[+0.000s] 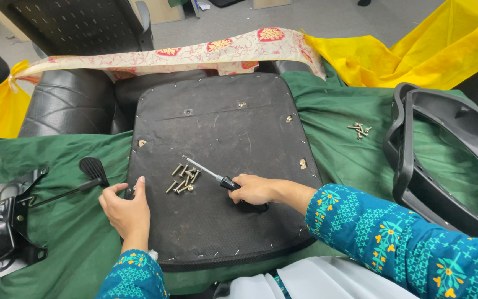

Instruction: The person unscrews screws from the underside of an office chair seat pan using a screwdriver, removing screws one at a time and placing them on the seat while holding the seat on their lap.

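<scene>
An upturned black fabric-covered chair seat base [222,166], stapled round its rim, lies on a dark green cloth [338,138] and carries the work. The right hand [255,189] is closed round the black handle of a slim metal-shafted screwdriver [208,173], whose tip points toward the seat base's middle, touching a loose heap of brass-coloured screws [182,180] that lies just left of centre. The left hand [125,210] rests on the base's near left edge, fingers loosely curled and holding nothing, thumb raised toward the edge.

Several mounting holes along the far and right edges of the base look bare, and the screws are gathered in a pile, so the step in hand seems to be sorting fasteners with the tool tip. Any next move with them calls for a steady base under the left hand and a fine pinch, as the screws are small and roll easily.

A second small cluster of screws [359,130] lies on the cloth beyond the right edge. A black metal tilt mechanism with a paddle lever [6,216] sits off the left edge, and a black plastic chair frame [449,155] off the right.
</scene>
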